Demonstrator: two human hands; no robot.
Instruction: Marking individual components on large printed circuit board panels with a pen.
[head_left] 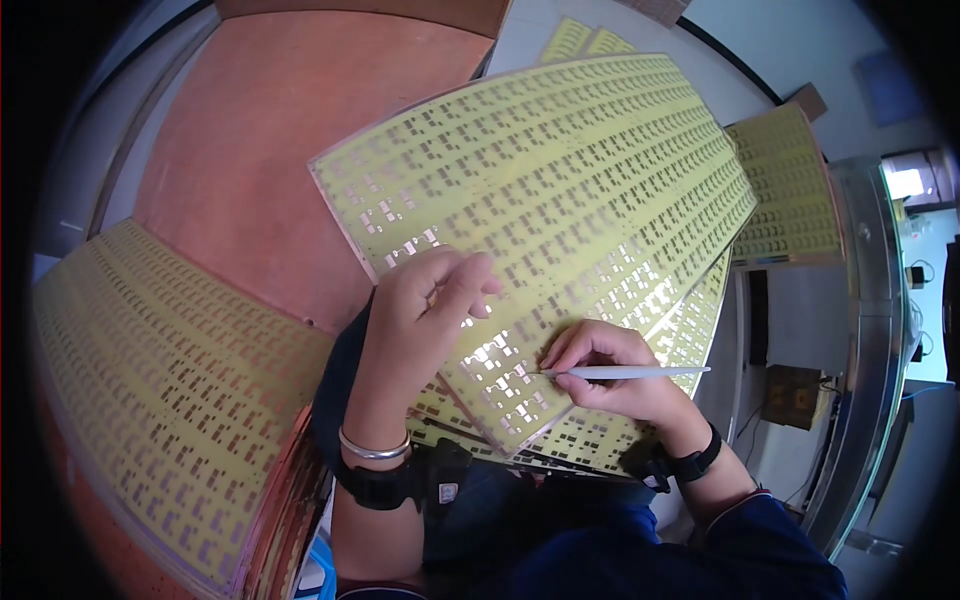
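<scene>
A large yellow-green circuit board panel [600, 150], covered in rows of small metallic pads, lies tilted in front of me. My right hand [610, 365] pinches a slim white pen-like tool [640, 373] whose thin tip meets the panel's pads near its close corner. What kind of tip it has is too small to tell. My left hand [430, 295] rests on the panel's left part with its fingers curled into a loose fist. Nothing shows in that fist. More patterned panels [590, 440] lie beneath the one I work on.
At the left, a similar yellow panel [170, 400] tops a stack beside a reddish-brown board [310, 130]. Another patterned panel [785, 185] stands at the far right, next to a metal-framed bench with a glassy edge [860, 330]. A small brown box [792, 395] sits below it.
</scene>
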